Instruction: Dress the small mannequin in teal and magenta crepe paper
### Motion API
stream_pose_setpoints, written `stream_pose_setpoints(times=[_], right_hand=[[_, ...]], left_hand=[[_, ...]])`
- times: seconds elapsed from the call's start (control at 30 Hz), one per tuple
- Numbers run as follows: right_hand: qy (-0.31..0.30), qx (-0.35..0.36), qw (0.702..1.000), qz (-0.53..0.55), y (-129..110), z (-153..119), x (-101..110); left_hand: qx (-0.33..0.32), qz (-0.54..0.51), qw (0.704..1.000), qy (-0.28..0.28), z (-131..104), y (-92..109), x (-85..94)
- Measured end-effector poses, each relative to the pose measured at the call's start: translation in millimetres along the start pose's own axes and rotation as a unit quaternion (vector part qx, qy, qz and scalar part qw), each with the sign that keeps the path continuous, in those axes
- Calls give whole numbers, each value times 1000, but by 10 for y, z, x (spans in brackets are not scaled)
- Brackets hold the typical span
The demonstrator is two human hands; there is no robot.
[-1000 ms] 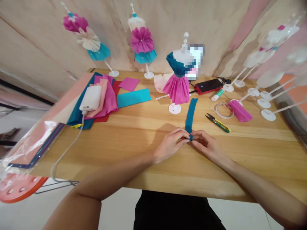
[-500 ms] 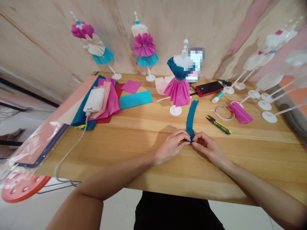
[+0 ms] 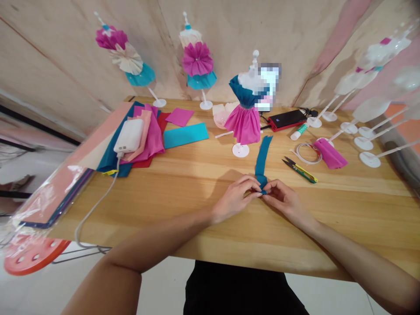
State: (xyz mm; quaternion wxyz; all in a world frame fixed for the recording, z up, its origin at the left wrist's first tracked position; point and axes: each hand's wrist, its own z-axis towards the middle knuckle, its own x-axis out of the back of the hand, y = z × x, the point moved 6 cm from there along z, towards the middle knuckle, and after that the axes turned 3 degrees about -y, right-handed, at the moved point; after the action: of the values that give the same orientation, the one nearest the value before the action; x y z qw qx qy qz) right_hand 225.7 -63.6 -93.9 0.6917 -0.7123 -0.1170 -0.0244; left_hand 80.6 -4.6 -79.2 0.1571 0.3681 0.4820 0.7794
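Observation:
A narrow dark-teal strip of crepe paper [image 3: 262,158] lies on the wooden table, running away from me. Its near end is gathered into small folds. My left hand [image 3: 239,195] pinches that end from the left, thumb and fingertips closed on it. From the other side, my right hand [image 3: 285,201] pinches the same end, and the fingertips of both hands nearly meet. Just beyond the strip stands a small white dress form [image 3: 244,81] wearing a teal ruffled top and a pleated magenta skirt [image 3: 246,126]. Yellow-and-green thread snips [image 3: 300,169] lie to the right of the strip.
Two dressed forms [image 3: 197,59] stand at the back left, and several white forms [image 3: 369,107] at the right. A white power bank [image 3: 129,136] rests on coloured paper at the left. A black-and-red power bank [image 3: 288,120], a glue stick [image 3: 299,131] and a coiled cable [image 3: 308,154] lie beyond.
Slightly more teal paper shows bunched between my fingertips. Both hands stay in nearly the same place, still pinching the strip's near end.

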Motion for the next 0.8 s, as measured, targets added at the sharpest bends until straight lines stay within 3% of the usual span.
stream_pose_setpoints(times=[0.17,0.23,0.4,0.6,0.8], right_hand=[[54,105,969,-216,-150,-24,26],[53,127,958,-251,-193,-38,4],[53,118,967,-219,-175,-38,4],[37,48,992,-114,-83,-21,18],[37,18,994,-102,-92,-42,12]], left_hand=[[4,-18,1000,5,11,-15,-4],[4,-23,1000,-2,12,-7,-14],[9,-38,999,-3,10,-5,-6],[14,-44,999,8,9,-15,9],[13,-65,998,5,7,28,19]])
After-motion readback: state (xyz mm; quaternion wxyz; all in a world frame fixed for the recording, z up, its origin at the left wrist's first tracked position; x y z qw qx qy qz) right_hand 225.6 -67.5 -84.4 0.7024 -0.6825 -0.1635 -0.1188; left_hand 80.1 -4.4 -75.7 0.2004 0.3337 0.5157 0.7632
